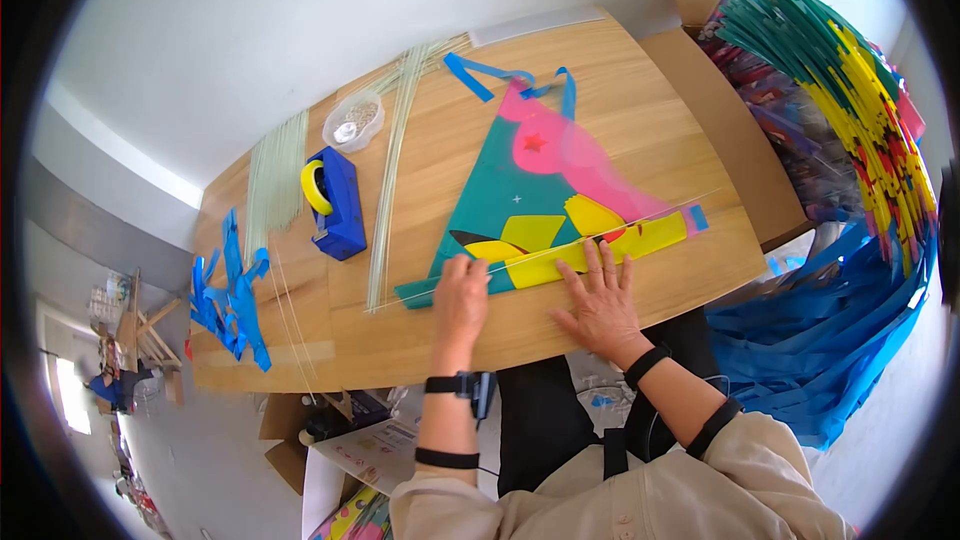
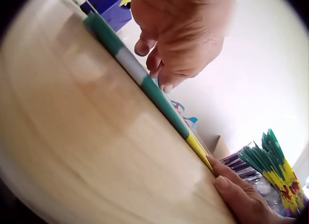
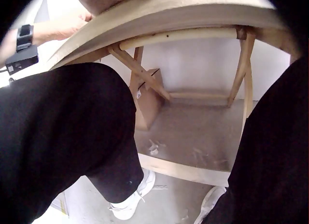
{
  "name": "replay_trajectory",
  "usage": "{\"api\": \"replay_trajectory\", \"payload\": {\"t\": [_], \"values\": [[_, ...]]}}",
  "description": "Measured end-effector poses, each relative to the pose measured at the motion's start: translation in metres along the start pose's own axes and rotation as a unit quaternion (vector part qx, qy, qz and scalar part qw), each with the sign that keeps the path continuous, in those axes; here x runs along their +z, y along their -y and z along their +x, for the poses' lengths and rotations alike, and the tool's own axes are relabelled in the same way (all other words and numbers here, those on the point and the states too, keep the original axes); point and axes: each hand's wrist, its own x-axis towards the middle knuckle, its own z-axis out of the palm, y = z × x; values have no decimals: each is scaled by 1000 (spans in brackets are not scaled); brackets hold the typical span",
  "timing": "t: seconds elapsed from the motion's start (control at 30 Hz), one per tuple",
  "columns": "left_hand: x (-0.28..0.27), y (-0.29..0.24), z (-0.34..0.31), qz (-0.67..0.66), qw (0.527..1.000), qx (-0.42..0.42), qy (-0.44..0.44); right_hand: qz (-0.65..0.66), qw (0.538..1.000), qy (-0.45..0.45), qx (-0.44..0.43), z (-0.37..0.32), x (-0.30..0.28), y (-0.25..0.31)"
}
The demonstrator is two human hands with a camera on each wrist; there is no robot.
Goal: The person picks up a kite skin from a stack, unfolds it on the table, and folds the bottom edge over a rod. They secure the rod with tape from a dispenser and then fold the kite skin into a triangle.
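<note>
A thin triangular kite (image 1: 500,180) in green, pink and yellow lies spread on the wooden table, with a folded lower edge toward the person. Along that edge runs a slim pale rod (image 1: 540,254). My left hand (image 1: 462,300), blurred, has bent fingers right at the green end; I cannot tell whether they pinch anything. Beside them, a whitish patch (image 2: 131,65) lies across the green edge in the left wrist view. My right hand (image 1: 604,302) rests flat with spread fingers on the yellow strip. The right wrist view mostly shows legs and the table's underside.
Left of the kite are a blue tape dispenser (image 1: 341,202), long thin sticks (image 1: 394,155), a plastic tub (image 1: 353,121) and blue ribbons (image 1: 232,292). At the right, a cardboard box (image 1: 715,130) stands by a bundle of green and yellow pieces (image 1: 845,80) with blue tails (image 1: 820,340).
</note>
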Motion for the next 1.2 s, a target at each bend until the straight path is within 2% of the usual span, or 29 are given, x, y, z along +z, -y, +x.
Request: {"api": "replay_trajectory", "payload": {"t": [0.1, 0.43, 0.6, 0.73, 0.93, 1.0, 1.2], "values": [[23, 5, 2, 41, 999, 13, -24, -11, 1000, 5, 0, 1, 1, 1], [19, 6, 0, 44, 998, 33, 24, -7, 1000, -13, -4, 0, 1, 0], [18, 2, 1, 47, 998, 30, -17, 10, 1000, -19, -4, -3, -1, -5], [18, -1, -2, 19, 999, 40, 17, 26, 999, -25, -8, -4, 0, -6], [22, 0, -3, 48, 997, 40, 44, 45, 998, -37, -19, -6, 5, -12], [22, -1, -2, 52, 997, 36, 46, 135, 990, -42, -16, -8, 4, -14], [20, -2, -1, 78, 994, 51, 55, 174, 983, -61, -15, -9, 6, -13]]}}
